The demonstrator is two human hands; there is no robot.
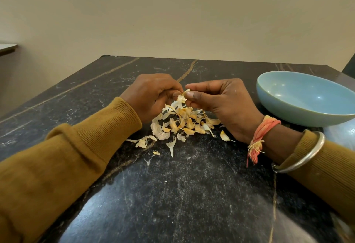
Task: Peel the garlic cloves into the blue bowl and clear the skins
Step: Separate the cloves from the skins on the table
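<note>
Here, pinched garlic clove (186,93) between left hand (151,96) and right hand (222,104); lay left of blue bowl (299,112), nearer the right.

Dark marble table (192,194), blue bowl (288,112) (right), garlic skins (182,121) heaped centre

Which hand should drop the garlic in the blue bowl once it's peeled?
Probably the right hand. Both hands pinch the garlic clove, but the blue bowl sits on the right, close beside that hand. The left hand would have to reach across the pile of skins.
</note>
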